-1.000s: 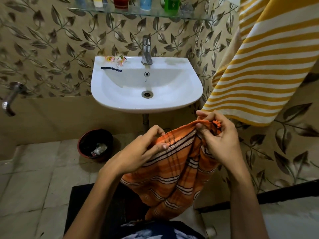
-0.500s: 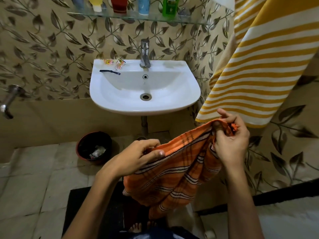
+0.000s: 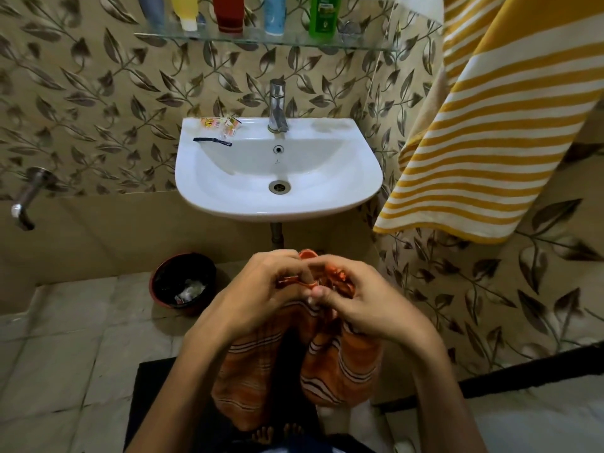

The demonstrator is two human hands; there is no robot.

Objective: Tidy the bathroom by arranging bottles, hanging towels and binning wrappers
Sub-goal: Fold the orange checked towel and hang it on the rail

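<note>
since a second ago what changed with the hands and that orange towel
The left hand and right hand have come together in front of the body, folding the orange plaid towel in half, so it now hangs doubled instead of stretched between them. Both hands still grip its top edge. The wrappers on the sink, the yellow striped towel and the bin stayed put.

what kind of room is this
A small home bathroom, most likely: a white wall-hung sink with a tap, toiletry bottles on a glass shelf above it, and a striped towel hanging on the right.
</note>
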